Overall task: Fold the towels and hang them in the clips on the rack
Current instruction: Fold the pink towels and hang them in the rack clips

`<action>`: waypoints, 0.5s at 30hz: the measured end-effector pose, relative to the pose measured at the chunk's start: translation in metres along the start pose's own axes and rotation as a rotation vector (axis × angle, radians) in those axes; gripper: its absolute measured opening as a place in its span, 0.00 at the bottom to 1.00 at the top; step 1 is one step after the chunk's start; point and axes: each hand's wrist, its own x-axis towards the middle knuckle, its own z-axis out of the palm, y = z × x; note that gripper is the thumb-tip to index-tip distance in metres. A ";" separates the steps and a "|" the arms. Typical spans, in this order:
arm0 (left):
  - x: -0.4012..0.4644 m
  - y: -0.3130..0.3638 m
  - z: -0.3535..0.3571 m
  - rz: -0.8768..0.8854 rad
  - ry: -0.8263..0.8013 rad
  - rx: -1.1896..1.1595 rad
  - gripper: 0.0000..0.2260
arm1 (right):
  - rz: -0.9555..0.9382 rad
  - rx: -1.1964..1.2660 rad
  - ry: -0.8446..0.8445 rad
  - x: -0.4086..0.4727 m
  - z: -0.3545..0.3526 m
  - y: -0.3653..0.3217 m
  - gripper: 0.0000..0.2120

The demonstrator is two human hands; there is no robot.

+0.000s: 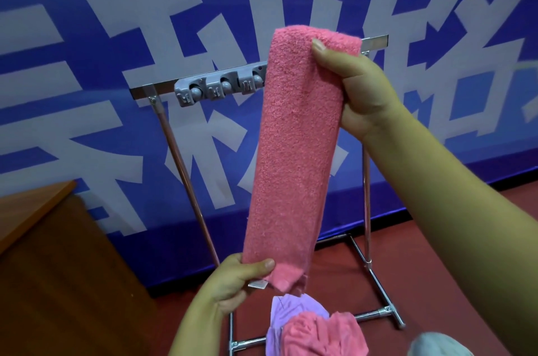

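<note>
Towel (294, 151) stretched between hands: right (361, 93) top, left (233, 283) bottom.

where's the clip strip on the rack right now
In the head view the grey clip strip sits on the rack's top bar, left of centre, just left of the folded pink towel held in front.

Pink towel (294, 151), lilac + pink cloths (314, 326) below, grey clips (221, 87), blue/white wall (87, 35).

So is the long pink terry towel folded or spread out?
Folded: the pink terry towel is a narrow doubled strip, stretched between right hand and left hand.
</note>
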 end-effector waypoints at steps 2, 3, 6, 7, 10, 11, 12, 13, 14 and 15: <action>0.000 -0.001 -0.003 0.002 -0.019 0.025 0.26 | -0.033 -0.028 -0.002 0.000 -0.001 -0.001 0.07; -0.001 -0.001 -0.002 0.004 -0.029 0.035 0.24 | -0.047 -0.042 -0.002 0.000 -0.002 -0.001 0.07; -0.003 0.002 -0.002 0.018 -0.042 0.041 0.16 | -0.082 -0.089 0.003 -0.001 -0.006 -0.004 0.06; -0.004 0.003 -0.001 0.017 -0.040 0.048 0.16 | -0.092 -0.094 0.010 -0.001 -0.008 -0.005 0.05; -0.007 0.008 0.000 0.017 -0.025 0.114 0.15 | -0.116 -0.105 0.029 -0.001 -0.010 -0.007 0.05; -0.008 0.008 0.000 0.020 -0.015 0.132 0.14 | -0.125 -0.123 0.032 -0.001 -0.010 -0.007 0.05; -0.008 0.009 0.000 0.023 -0.007 0.148 0.14 | -0.135 -0.144 0.033 -0.001 -0.011 -0.007 0.05; -0.008 0.010 0.000 0.025 0.003 0.164 0.14 | -0.142 -0.157 0.029 -0.001 -0.011 -0.007 0.04; -0.008 0.010 0.001 0.028 0.016 0.181 0.13 | -0.147 -0.159 0.026 0.000 -0.011 -0.007 0.04; -0.008 0.011 0.002 0.028 0.028 0.184 0.13 | -0.148 -0.154 0.026 -0.001 -0.011 -0.007 0.05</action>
